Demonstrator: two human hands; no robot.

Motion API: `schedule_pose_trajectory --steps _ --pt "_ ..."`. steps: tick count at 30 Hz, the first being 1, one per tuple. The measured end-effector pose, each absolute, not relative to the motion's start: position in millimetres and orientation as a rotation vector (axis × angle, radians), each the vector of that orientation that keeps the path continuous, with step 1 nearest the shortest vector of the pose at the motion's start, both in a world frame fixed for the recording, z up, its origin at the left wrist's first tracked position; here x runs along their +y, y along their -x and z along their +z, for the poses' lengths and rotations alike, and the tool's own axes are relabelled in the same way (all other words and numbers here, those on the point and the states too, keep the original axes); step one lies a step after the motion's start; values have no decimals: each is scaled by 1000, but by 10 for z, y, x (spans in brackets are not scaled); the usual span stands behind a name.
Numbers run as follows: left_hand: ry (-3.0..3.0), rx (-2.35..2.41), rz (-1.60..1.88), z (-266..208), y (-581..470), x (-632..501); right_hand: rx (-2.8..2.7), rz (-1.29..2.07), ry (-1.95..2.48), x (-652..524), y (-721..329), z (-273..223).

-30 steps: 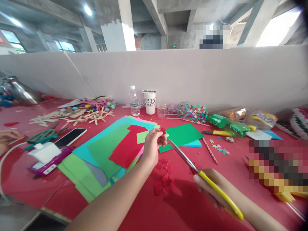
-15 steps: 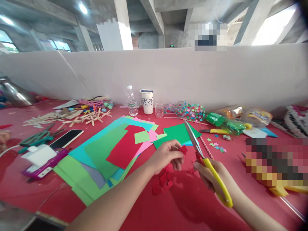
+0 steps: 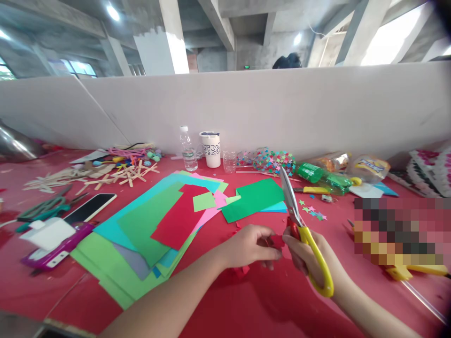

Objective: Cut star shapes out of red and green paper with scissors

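A small red paper scrap (image 3: 277,241) is pinched in the left hand (image 3: 251,245), just beside the right hand (image 3: 307,256), whose fingers are closed around yellow-handled scissors (image 3: 299,225). Beyond the fingertips, green paper (image 3: 254,199) and scattered star confetti (image 3: 312,211) are spread.

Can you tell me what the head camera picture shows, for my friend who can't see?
A left hand pinches a small red paper piece beside yellow-handled scissors in the right hand, over a red table with coloured paper sheets.
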State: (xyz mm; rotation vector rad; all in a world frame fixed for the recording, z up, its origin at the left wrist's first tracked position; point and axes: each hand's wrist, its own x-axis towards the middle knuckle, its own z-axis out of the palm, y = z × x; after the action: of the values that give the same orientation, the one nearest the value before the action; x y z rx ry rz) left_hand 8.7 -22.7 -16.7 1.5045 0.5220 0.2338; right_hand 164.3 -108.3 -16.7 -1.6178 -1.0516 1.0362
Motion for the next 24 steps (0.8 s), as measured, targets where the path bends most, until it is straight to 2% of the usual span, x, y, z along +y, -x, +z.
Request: schedule_pose_trajectory --steps 8,17,24 --pt "-1370 522 416 -182 -110 -194 -1044 1051 1595 -1057 -1642 -157" --pt "-1365 524 520 -134 -110 -205 -1099 912 1664 -1099 -1662 -198" --pt "-1190 675 952 -28 -26 -36 -1522 1036 1609 -1097 -1744 -206"
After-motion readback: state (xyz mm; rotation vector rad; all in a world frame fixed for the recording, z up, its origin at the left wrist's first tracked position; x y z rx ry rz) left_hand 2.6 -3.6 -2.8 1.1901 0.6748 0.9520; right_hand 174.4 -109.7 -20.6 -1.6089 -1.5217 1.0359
